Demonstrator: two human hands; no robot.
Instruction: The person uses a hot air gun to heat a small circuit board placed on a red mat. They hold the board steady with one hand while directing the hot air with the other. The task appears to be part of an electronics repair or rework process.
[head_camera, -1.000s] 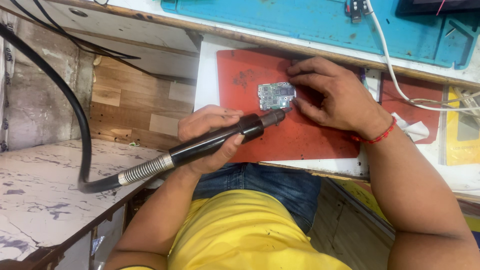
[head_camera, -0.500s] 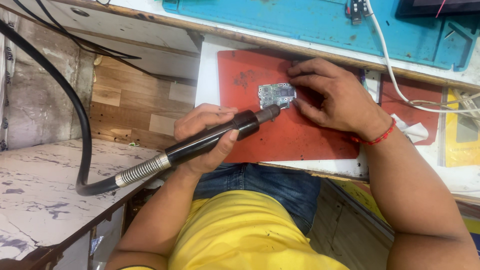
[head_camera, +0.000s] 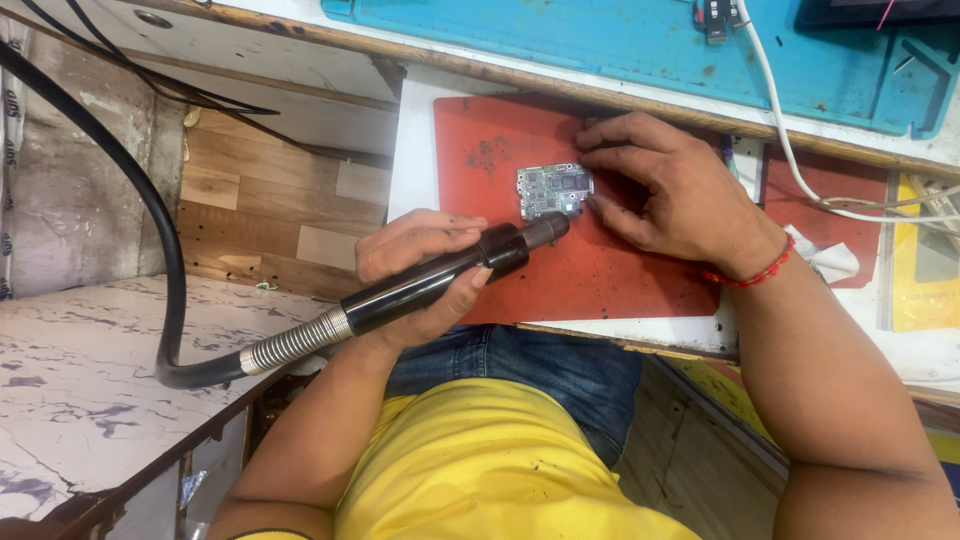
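Note:
My left hand grips a black hot-air wand by its handle. The wand's metal nozzle points at the lower edge of a small green circuit board and is very close to it. The board lies flat on a red work mat. My right hand rests on the mat to the right of the board, with its fingertips pressing on the board's right edge. A red thread band circles that wrist.
A thick black hose loops from the wand over a marbled white surface at left. A blue mat lies beyond the red one, crossed by a white cable. At right are a second red mat, crumpled white tissue and a yellow packet.
The wand and my left hand shifted slightly left, and the nozzle stays beside the board. My right hand and the board have not moved.

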